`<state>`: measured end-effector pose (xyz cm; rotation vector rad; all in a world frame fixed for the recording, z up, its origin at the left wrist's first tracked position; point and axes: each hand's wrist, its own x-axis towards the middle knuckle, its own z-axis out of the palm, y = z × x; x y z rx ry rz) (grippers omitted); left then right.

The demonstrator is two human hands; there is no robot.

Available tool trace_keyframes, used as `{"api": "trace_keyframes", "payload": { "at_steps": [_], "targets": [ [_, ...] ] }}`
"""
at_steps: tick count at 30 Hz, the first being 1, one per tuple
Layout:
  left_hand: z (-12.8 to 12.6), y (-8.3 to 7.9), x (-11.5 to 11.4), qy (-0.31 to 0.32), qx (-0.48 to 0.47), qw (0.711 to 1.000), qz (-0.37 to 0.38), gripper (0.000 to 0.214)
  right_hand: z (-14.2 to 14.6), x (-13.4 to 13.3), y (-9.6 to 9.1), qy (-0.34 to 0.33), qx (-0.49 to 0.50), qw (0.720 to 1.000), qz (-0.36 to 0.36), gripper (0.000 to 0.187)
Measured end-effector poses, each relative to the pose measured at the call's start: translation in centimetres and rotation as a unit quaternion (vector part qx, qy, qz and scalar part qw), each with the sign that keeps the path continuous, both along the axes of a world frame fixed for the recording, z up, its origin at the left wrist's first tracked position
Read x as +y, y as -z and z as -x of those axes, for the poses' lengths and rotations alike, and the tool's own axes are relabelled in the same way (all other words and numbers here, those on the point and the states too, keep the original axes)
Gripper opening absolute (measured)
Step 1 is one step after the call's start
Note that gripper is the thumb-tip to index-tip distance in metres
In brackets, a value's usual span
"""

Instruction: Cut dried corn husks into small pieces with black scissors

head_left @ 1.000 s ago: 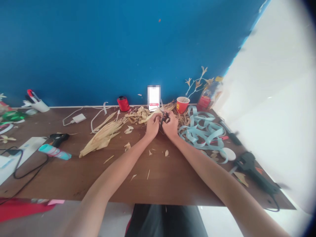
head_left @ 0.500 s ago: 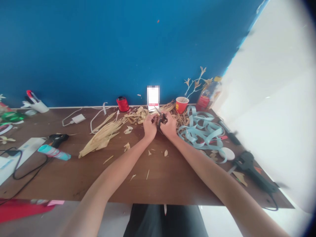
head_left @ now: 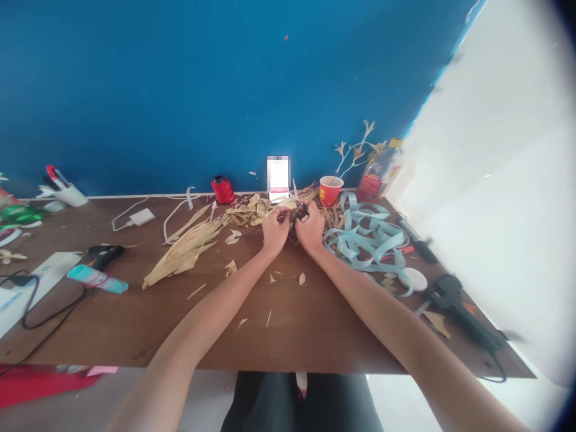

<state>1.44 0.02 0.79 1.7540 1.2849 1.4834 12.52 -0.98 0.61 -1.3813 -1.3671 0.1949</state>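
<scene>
Both my hands meet at the far middle of the brown table (head_left: 135, 324). My right hand (head_left: 310, 231) is closed round the dark handles of a pair of scissors (head_left: 300, 211), whose blades point up and away. My left hand (head_left: 274, 230) is closed in a pinch on a small piece of dried husk (head_left: 286, 206) held against the blades. A heap of dried corn husks (head_left: 249, 213) lies just behind the hands, and longer husk leaves (head_left: 184, 252) stretch to the left. Small husk clippings (head_left: 302, 278) lie on the table near my wrists.
Light blue ribbon loops (head_left: 369, 237) lie right of my hands, with a red paper cup (head_left: 330, 191) and a bottle behind. A black glue gun (head_left: 454, 306) sits at right. A phone (head_left: 278, 178) and red spool (head_left: 223, 189) stand by the blue wall. Cables, a charger and a teal tube (head_left: 96, 279) lie left.
The hands stay together at the same spot; the scissors shifted slightly between them. A pale clipping has dropped past the table's front edge toward my lap.
</scene>
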Motion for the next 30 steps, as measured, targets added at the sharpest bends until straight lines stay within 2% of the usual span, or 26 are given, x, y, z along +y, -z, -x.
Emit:
{"api": "trace_keyframes", "payload": {
  "at_steps": [5, 12, 20, 26, 30],
  "targets": [
    [0.2, 0.2, 0.1, 0.011, -0.013, 1.0, -0.005, 0.013, 0.0, 0.0, 0.0, 0.003, -0.001, 1.0, 0.01, 0.04],
    [0.3, 0.5, 0.1, -0.028, -0.022, 0.999, 0.005, 0.013, 0.0, -0.1, 0.0, -0.01, -0.025, 1.0, 0.008, 0.04],
    [0.3, 0.5, 0.4, 0.002, -0.066, 0.998, 0.001, 0.013, 0.1, 0.0, -0.1, -0.007, -0.002, 1.0, -0.002, 0.039],
    [0.1, 1.1, 1.3, 0.07, -0.13, 0.985, 0.09, 0.015, -0.1, 0.2, 0.0, -0.026, 0.021, 0.999, -0.029, 0.04],
    [0.1, 1.1, 1.4, 0.092, -0.143, 0.977, 0.133, 0.019, -0.2, 0.4, 0.2, -0.025, 0.019, 0.999, -0.019, 0.04]
  ]
}}
